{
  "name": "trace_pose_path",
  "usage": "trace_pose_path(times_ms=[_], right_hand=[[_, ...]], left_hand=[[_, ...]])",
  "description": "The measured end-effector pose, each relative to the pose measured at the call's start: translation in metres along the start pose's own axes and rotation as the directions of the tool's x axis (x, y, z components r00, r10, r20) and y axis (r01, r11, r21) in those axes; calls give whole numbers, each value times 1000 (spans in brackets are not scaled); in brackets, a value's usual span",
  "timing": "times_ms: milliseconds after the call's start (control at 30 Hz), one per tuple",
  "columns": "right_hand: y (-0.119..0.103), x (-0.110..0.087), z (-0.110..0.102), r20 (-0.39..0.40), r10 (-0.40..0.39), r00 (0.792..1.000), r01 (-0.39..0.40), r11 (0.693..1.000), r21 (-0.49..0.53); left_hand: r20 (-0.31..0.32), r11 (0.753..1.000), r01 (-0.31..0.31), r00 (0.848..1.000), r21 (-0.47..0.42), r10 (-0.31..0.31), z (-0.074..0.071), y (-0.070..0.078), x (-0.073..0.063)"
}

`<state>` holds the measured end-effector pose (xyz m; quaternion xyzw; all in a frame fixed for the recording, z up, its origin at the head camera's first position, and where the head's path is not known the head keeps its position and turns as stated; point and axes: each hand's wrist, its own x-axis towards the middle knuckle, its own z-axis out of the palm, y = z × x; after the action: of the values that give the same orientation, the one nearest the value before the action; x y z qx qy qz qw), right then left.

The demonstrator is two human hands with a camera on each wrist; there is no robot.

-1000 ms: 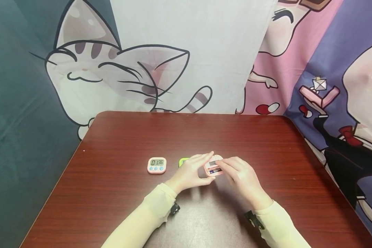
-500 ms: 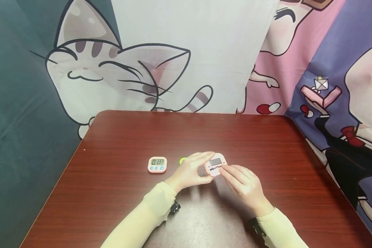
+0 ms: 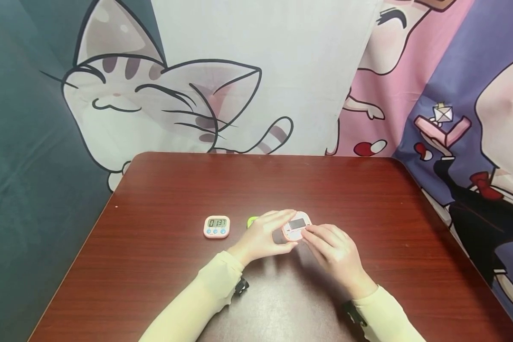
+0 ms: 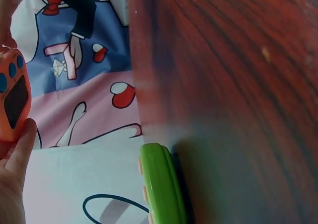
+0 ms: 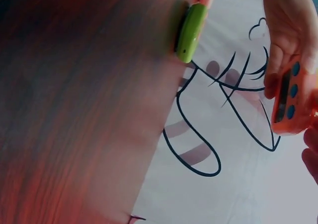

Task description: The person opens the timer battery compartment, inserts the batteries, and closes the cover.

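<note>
My left hand (image 3: 262,236) holds a pink-orange digital kitchen timer (image 3: 291,232) by its edge, thumb below and fingers above. Its white back with a grey rectangle faces up in the head view. The fingertips of my right hand (image 3: 335,256) pinch the lower right of that back, at the battery cover. In the left wrist view the timer's front (image 4: 17,97) shows a dark screen and blue buttons. Part of a green timer (image 3: 251,221) shows behind my left hand. Left of it lies another pink timer (image 3: 216,232), its display lit with digits and blue buttons below.
The dark red-brown wooden table (image 3: 162,285) reaches to a rounded far edge. Behind it hangs a cloth backdrop (image 3: 316,61) printed with cartoon animals. In the right wrist view, the green timer (image 5: 191,33) stands near the end of the other pink timer.
A battery bay with a battery showed in the held timer's back; now the slot looks covered. My right fingertips moved from the middle of the back toward its lower edge. My left hand stays put.
</note>
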<state>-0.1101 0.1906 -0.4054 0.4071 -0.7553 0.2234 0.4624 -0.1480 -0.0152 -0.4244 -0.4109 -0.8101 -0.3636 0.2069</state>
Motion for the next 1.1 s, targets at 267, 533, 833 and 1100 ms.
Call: trace_pose_path(times_ms=[267,533,833,1100], right_hand=[[7,0,-10,381,490,784,-587,785,198],[15,4,-19,648,531,547,-784,595,175],[14,2,-17,646,566,513,-829,521,202],[10,0,-8,325,315,892,-386,904,182]], left_hand=[[32,1000,0,999,0,0,-3,-1,0],[184,998,48,982,-42,-40,-1,1,-1],[178,998,37,984,-47,-28,0,2,0],[126,998,42,991,-48,-35,-2,0,0]])
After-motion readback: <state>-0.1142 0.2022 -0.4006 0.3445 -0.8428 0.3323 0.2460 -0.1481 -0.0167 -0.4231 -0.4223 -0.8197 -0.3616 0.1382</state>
